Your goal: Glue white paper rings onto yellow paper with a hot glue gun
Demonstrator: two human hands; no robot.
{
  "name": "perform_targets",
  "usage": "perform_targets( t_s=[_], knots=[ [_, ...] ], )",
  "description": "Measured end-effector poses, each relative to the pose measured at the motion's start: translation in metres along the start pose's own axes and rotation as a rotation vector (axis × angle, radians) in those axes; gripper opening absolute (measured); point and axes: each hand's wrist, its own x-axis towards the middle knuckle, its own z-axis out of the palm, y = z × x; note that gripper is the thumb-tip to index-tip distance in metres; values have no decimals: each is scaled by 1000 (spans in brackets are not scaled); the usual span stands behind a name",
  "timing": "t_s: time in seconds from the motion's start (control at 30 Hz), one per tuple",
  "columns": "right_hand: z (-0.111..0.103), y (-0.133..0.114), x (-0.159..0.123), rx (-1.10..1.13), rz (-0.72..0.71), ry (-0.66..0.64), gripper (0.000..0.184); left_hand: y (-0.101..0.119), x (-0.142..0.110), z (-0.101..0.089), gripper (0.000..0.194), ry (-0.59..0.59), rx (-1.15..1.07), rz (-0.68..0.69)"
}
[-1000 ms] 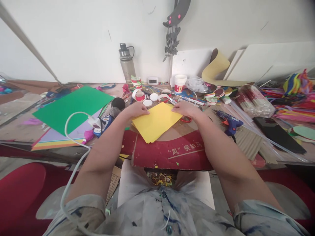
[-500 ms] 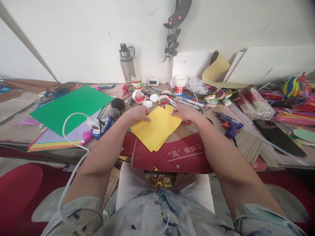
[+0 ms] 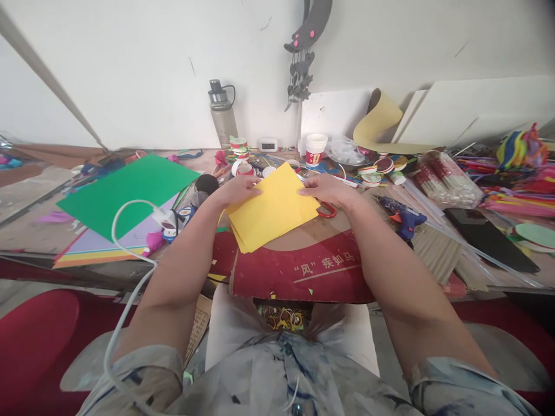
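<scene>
Head camera view: the yellow sheets (image 3: 271,214) lie between the two hands, gripped at opposite sides. The left hand (image 3: 241,189) has its thumb and fingers closed narrowly on the upper left edge; the right hand (image 3: 326,188) pinches the right-hand edge in the same manner. The bulk of the sheets sits between and below the two grips, one corner rising above the fingertips and another pointing down toward the wearer. The edges at lower left are slightly out of line, showing more than one layer.

Beneath is a red board (image 3: 303,274) with pale lettering, at the near edge of the table (image 3: 26,231). A red loop handle (image 3: 328,211) is just beside the sheets, below the right hand. Noted to the left: a green sheet (image 3: 125,193). Noted to the right: a blue glue gun (image 3: 407,221) and a black phone (image 3: 489,240). At the rear stand a bottle (image 3: 223,121) and paper cups (image 3: 315,151).
</scene>
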Motion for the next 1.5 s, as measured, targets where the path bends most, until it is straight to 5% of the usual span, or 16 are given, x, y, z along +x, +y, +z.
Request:
perform_targets(
  t_s=[0.17, 0.37, 0.73, 0.9, 1.13, 1.2, 1.33, 1.5],
  knots=[
    [6, -6, 0, -209, 103, -10, 34, -7, 11, 3, 34, 276, 384, -13],
    [0, -11, -5, -414, 127, -30, 44, -20, 23, 13, 25, 252, 491, 91],
    [-15, -8, -9, 137, 78, 67, 21, -9, 21, 12, 33, 524, 467, 228],
    [-27, -5, -12, 305, -38, 15, 18, 3, 9, 8, 53, 412, 115, 152],
    [-31, -12, -25, 466, -146, -15, 29, 24, -16, 2, 29, 280, -152, 58],
    [-29, -15, -25, 477, -137, -7, 48, 25, -19, -1, 26, 254, -195, 62],
    [-24, -15, -16, 427, -53, 27, 81, 16, -13, -5, 21, 193, -25, 52],
    [-11, -10, -7, 255, 87, -15, 58, -2, 5, -4, 21, -11, 409, 4]
  ],
)
